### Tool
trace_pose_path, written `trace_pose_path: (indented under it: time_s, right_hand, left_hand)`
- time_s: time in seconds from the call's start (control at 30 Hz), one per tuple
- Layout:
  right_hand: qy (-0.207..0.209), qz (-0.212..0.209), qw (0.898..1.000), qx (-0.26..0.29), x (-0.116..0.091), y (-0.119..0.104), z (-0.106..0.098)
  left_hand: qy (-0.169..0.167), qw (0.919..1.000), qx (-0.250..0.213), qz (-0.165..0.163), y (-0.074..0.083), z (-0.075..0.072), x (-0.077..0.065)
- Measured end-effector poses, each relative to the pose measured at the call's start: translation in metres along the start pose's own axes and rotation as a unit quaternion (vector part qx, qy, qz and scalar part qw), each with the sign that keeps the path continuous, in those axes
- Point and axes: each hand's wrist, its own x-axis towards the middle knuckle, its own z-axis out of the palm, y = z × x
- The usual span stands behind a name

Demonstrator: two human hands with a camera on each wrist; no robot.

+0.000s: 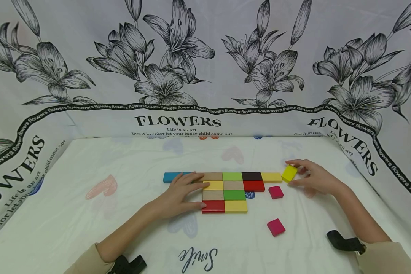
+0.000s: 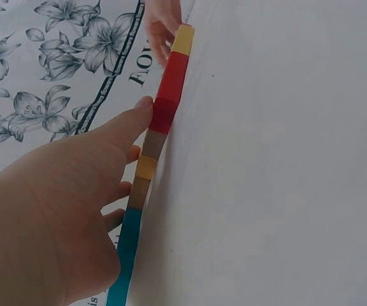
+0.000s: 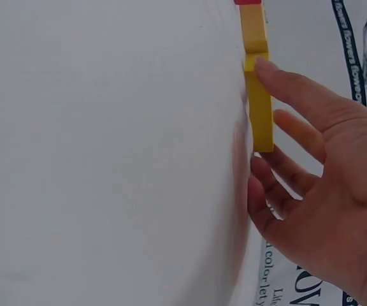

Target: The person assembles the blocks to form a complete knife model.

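Flat coloured wooden blocks lie edge to edge in stepped rows in the head view. My left hand (image 1: 174, 196) rests on their left side with fingers extended, the thumb at a red block (image 1: 213, 206) and fingertips over a tan block (image 1: 213, 176) and a yellow block (image 1: 214, 185). A blue block (image 1: 171, 177) is partly hidden under that hand. My right hand (image 1: 317, 177) pinches a bright yellow block (image 1: 289, 173) between thumb and fingers. It sits slightly tilted at the right end of the top row, by a pale yellow block (image 1: 271, 177).
Two loose crimson blocks, one (image 1: 276, 192) just below the top row's right end and another (image 1: 276, 227) nearer me, lie apart from the rows. A white patterned cloth (image 1: 123, 220) covers the table. Behind stands a flower-printed curtain (image 1: 222, 87).
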Motion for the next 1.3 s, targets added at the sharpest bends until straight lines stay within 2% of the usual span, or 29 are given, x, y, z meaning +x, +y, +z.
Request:
trace_pose_path:
  time_s: [0.17, 0.4, 0.87, 1.03, 1.3]
  right_hand:
    - [-0.003, 0.001, 1.000, -0.016, -0.002, 0.000, -0.002]
    - [0.005, 0.004, 1.000, -0.002, -0.007, 0.006, -0.006]
    - [0.061, -0.013, 0.997, -0.037, -0.023, 0.008, -0.001]
    - [0.079, -0.018, 0.996, -0.039, -0.030, 0.002, 0.003]
    - [0.086, -0.050, 0.995, -0.025, -0.037, -0.019, 0.015]
  left_hand:
    - [0.001, 1.0000, -0.001, 0.001, 0.000, 0.000, 0.000]
    - [0.002, 1.0000, -0.001, 0.001, 0.001, 0.000, -0.001]
    - [0.001, 1.0000, 0.003, 0.002, 0.001, -0.001, 0.000]
    - [-0.001, 1.0000, 0.003, 0.001, 0.000, -0.001, 0.000]
    - [0.000, 1.0000, 0.001, 0.001, 0.000, -0.001, -0.001]
